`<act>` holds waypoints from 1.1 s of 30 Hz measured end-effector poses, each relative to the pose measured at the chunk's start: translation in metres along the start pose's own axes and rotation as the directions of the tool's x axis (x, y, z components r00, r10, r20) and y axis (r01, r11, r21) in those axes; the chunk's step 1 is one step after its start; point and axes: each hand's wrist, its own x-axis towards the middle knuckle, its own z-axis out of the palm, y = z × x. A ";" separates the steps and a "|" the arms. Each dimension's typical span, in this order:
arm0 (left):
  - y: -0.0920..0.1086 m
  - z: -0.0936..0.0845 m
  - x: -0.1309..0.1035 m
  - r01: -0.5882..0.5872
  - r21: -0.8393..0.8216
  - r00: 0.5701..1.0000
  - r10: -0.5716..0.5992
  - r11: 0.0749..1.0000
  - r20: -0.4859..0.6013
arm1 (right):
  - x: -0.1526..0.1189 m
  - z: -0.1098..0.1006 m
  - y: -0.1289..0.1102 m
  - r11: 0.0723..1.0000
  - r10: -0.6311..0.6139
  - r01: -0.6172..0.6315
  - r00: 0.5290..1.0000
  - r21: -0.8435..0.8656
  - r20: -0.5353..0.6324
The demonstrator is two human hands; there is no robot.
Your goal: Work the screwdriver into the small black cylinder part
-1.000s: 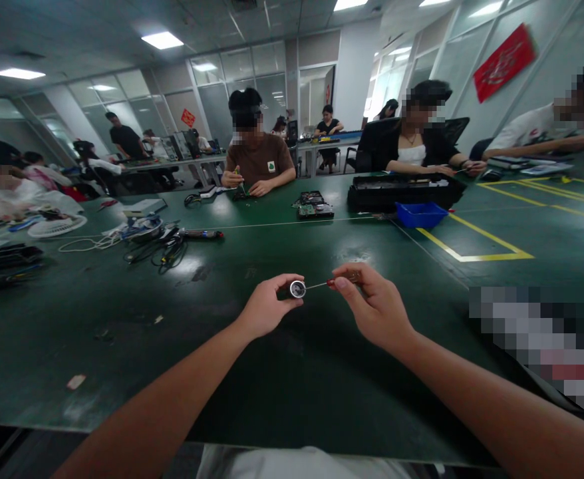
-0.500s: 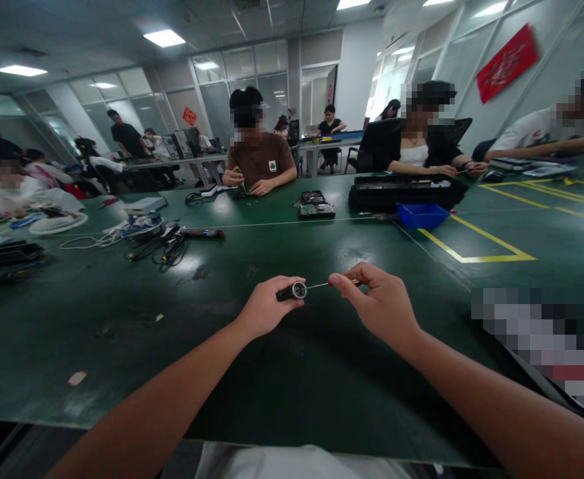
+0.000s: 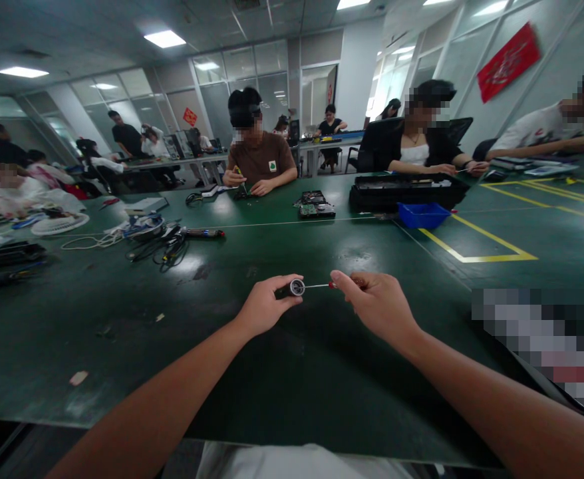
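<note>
Between thumb and fingers, my left hand [image 3: 267, 306] grips a small dark cylindrical part [image 3: 296, 287] with a silvery ring at its open end, which faces me and to the right. My right hand [image 3: 379, 303] is closed around the handle of a screwdriver [image 3: 318, 286]; a bit of red shows at the front of the handle. The thin metal shaft points left, and its tip reaches the open end of the cylinder. How deep the tip sits I cannot tell. Both hands are above the green table [image 3: 292, 399].
Dark cables [image 3: 165, 246] and a rod-shaped tool [image 3: 205, 233] lie at left. Ahead are an opened electronic device [image 3: 316, 205], a long black housing [image 3: 406, 189] and a blue bin [image 3: 423, 215]. A co-worker [image 3: 262, 156] sits opposite. A blurred-out object [image 3: 546, 346] lies at right.
The cylinder has shifted very slightly up and left. My right hand has rolled a little around the screwdriver handle, its fingers curling in more.
</note>
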 end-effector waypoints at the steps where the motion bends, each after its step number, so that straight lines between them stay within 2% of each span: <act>1: -0.001 0.000 0.000 -0.007 0.006 1.000 0.007 1.000 0.002 | 0.000 0.000 0.000 1.000 0.004 -0.004 1.000 -0.002 0.000; 6: -0.004 0.001 0.000 -0.036 0.035 0.999 0.036 0.999 0.015 | 0.002 0.000 0.001 1.000 0.016 -0.016 0.999 -0.010 0.041; 11: -0.004 0.002 0.000 -0.054 0.125 0.998 0.050 0.991 0.036 | 0.002 -0.001 0.001 0.995 -0.089 0.092 0.993 -0.048 0.078; 16: -0.006 0.001 0.001 -0.048 0.170 0.999 0.045 0.984 0.027 | 0.001 -0.001 0.000 0.977 -0.210 0.198 0.962 0.082 0.177; 19: -0.007 0.000 0.002 -0.051 0.175 0.999 0.048 0.983 0.025 | 0.001 -0.001 0.000 0.979 -0.196 0.178 0.954 0.094 0.227; 23: -0.006 0.001 0.001 -0.057 0.166 0.998 0.053 0.985 0.025 | 0.002 0.001 0.002 0.990 -0.126 0.114 0.976 0.079 0.180; 27: -0.001 0.002 0.000 -0.057 0.167 0.997 0.047 0.984 0.061 | 0.000 0.003 0.003 0.982 -0.151 0.137 0.983 0.133 0.103; 33: 0.003 0.002 0.000 -0.028 0.175 0.998 0.016 0.984 0.067 | -0.001 0.000 0.002 0.972 -0.199 0.173 0.966 0.159 0.166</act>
